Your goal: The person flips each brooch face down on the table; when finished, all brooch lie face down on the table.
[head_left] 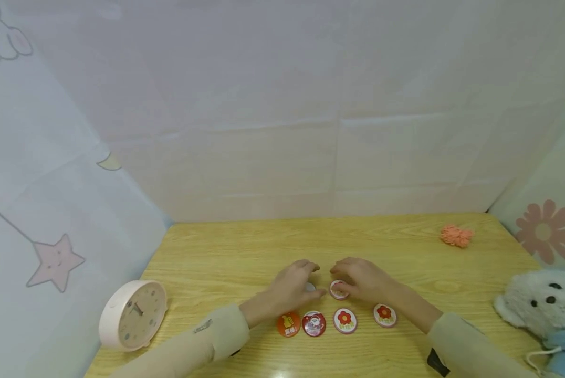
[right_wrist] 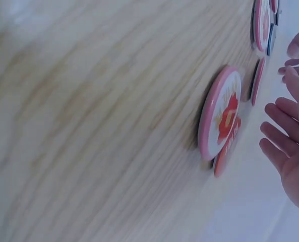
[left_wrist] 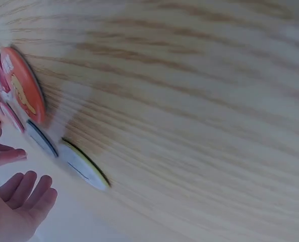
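Several round pin badges lie on the wooden table. My left hand (head_left: 292, 287) hovers over a whitish badge (head_left: 310, 287) that it partly hides, its fingers relaxed and bent. My right hand (head_left: 368, 281) is over a pink-rimmed badge (head_left: 337, 294), thumb overlapping it in the head view, fingers loosely spread. In a nearer row lie an orange badge (head_left: 289, 325), a red badge (head_left: 314, 324) and a white badge with a red flower (head_left: 345, 321). Another red-flower badge (head_left: 385, 315) lies below my right wrist. The left wrist view shows a yellow-rimmed badge (left_wrist: 83, 165) beyond the orange one.
A pink round clock (head_left: 136, 315) stands at the table's left edge. On the right sits a white plush bear (head_left: 542, 299) in blue. An orange yarn bundle (head_left: 456, 236) lies at the back right. A pale cloth wall (head_left: 273, 157) rises behind the table (head_left: 235, 241).
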Demonstrator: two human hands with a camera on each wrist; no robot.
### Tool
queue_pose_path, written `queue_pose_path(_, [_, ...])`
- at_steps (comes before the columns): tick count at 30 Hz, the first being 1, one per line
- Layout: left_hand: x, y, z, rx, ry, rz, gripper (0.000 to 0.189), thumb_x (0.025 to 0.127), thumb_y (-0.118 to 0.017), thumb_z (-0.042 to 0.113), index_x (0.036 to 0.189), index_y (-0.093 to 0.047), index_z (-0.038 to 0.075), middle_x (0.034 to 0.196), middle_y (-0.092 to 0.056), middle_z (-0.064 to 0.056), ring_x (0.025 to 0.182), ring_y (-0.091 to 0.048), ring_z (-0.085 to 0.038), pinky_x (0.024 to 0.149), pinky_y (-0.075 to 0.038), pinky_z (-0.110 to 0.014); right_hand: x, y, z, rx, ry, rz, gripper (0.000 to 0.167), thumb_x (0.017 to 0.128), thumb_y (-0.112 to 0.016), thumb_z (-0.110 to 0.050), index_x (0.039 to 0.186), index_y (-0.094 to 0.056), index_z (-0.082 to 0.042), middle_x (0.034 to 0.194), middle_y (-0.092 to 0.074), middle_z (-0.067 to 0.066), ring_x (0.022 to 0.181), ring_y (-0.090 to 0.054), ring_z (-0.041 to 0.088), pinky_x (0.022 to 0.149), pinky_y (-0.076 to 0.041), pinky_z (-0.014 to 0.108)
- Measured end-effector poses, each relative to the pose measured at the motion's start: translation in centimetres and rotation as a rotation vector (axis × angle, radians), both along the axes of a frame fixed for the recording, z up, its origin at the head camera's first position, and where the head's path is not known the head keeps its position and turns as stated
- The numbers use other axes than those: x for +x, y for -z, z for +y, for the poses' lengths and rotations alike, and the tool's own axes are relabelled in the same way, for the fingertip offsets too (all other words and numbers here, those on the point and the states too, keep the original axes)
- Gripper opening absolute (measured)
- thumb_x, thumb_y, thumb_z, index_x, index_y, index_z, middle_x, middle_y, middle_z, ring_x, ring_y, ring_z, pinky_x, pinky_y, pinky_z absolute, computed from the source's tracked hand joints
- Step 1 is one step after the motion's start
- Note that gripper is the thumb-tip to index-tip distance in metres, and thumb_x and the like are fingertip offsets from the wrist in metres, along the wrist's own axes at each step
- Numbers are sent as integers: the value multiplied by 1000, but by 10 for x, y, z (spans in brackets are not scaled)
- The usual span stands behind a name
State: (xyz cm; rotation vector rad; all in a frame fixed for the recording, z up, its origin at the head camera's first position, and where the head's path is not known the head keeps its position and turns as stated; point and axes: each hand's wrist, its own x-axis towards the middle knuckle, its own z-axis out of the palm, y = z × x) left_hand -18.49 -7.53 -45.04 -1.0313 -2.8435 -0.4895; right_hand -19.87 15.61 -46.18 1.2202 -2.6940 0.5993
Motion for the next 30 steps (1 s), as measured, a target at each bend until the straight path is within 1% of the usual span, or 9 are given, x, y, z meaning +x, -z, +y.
queue_pose_path(4, [1, 0, 16, 13, -4, -42, 55, 85, -75, 40, 122, -63, 1, 119, -65, -10, 109, -63, -22, 90, -53, -30, 2, -1, 11, 19, -11, -32, 31, 90, -71, -24, 112, -70, -3, 114, -68, 11, 110, -62, 30, 94, -51, 46])
queue_pose_path(9, [1, 7, 31, 0, -11, -36, 58, 86, -72, 47, 119, -66, 0, 115, -68, -12, 104, -66, -23, 86, -55, -29, 2, -2, 18, -12, -51, -32, 29, 87, -74, -21, 109, -71, -1, 108, -70, 11, 111, -63, 35, 93, -52, 47])
queue_pose_path(12, [-1, 11, 35, 18, -8, -55, 55, 84, -75, 44, 116, -67, 0, 108, -69, -10, 90, -66, -15, 74, -55, -22, 2, -2, 21, -21, -43, -47, 31, 87, -75, -23, 109, -71, -2, 108, -71, 11, 111, -63, 35, 91, -53, 46])
queue_pose_path(16, [-2, 14, 38, 43, 4, -101, 45, 84, -77, 38, 109, -67, 2, 91, -65, 0, 69, -53, -3, 57, -45, -13, 3, -1, 25, -15, -25, -85, 36, 86, -76, -27, 111, -71, -3, 110, -70, 11, 111, -63, 35, 91, -53, 44])
queue_pose_path(18, [-1, 14, 38, 48, 14, -112, 39, 85, -76, 37, 104, -67, 4, 82, -60, 4, 64, -48, -1, 52, -41, -13, 3, 1, 26, -16, -23, -96, 37, 86, -75, -29, 112, -70, -3, 110, -70, 10, 110, -63, 34, 90, -54, 43])
queue_pose_path(21, [-2, 13, 38, 53, 34, -121, 30, 86, -75, 35, 92, -66, 7, 73, -53, 7, 59, -44, -2, 47, -38, -14, 3, 3, 25, -24, -33, -115, 36, 87, -75, -30, 112, -70, -5, 109, -71, 9, 110, -63, 34, 90, -54, 41])
queue_pose_path(25, [-2, 14, 36, 46, 46, -127, 27, 88, -73, 33, 91, -67, 6, 71, -53, 7, 58, -43, -2, 47, -38, -14, 2, 7, 24, -15, -51, -121, 34, 87, -74, -29, 111, -71, -6, 108, -71, 9, 110, -64, 33, 91, -53, 41])
queue_pose_path(28, [-2, 14, 36, 43, 52, -126, 29, 90, -72, 30, 98, -69, 3, 75, -54, 6, 60, -45, -2, 49, -39, -13, 1, 8, 23, -6, -51, -105, 32, 87, -75, -27, 110, -71, -6, 107, -72, 9, 107, -65, 31, 90, -54, 39])
queue_pose_path(30, [-3, 14, 36, 44, 59, -124, 28, 90, -71, 30, 99, -68, 3, 75, -54, 6, 60, -45, -3, 49, -39, -13, 1, 7, 22, -3, -46, -93, 30, 87, -75, -27, 108, -72, -6, 104, -72, 9, 104, -67, 28, 89, -54, 38])
